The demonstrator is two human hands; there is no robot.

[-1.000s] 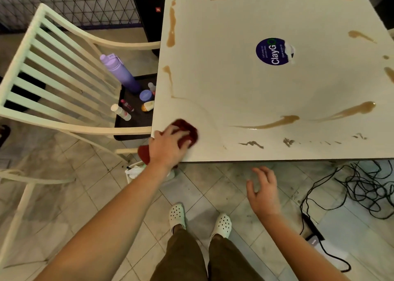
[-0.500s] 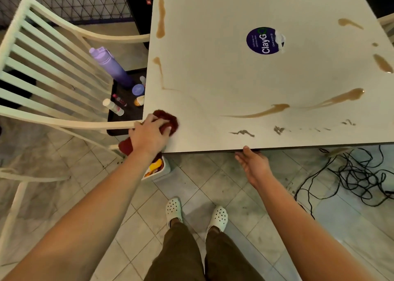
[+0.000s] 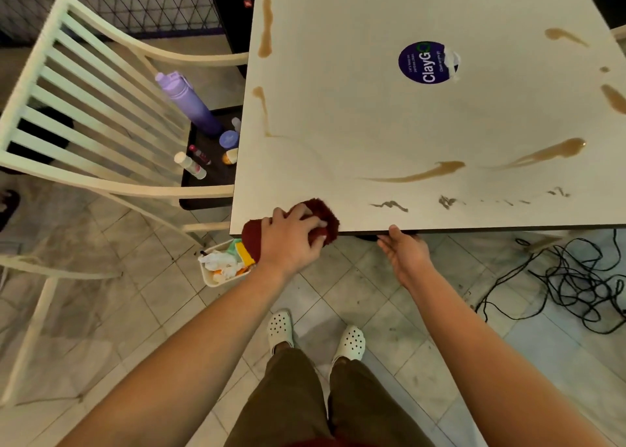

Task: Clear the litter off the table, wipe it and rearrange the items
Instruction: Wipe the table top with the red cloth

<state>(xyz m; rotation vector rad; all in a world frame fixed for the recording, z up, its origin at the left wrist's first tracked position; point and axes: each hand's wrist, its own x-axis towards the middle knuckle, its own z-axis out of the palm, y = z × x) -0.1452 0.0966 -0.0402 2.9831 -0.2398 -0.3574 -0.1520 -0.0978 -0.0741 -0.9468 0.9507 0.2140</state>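
Observation:
A white square table (image 3: pixel 389 117) carries brown liquid smears (image 3: pixel 420 173) and dark crumbs (image 3: pixel 389 205) near its front edge. My left hand (image 3: pixel 291 239) presses a dark red fluffy cloth (image 3: pixel 327 214) onto the table's front edge near its left corner; part of the cloth hangs over the edge. My right hand (image 3: pixel 404 251) is cupped, palm up, just under the front edge, to the right of the cloth, holding nothing. A small white bin (image 3: pixel 220 267) full of litter stands on the floor below the corner.
A cream slatted chair (image 3: pixel 84 107) stands left of the table. On its seat a black tray (image 3: pixel 210 161) holds a purple bottle (image 3: pixel 186 104) and several small containers. Black cables (image 3: pixel 576 280) lie tangled on the tiled floor at right. A round purple sticker (image 3: pixel 426 62) marks the tabletop.
My left hand slid the cloth to the right along the front edge. My right hand rose from below to the table edge and now sits cupped beside the cloth.

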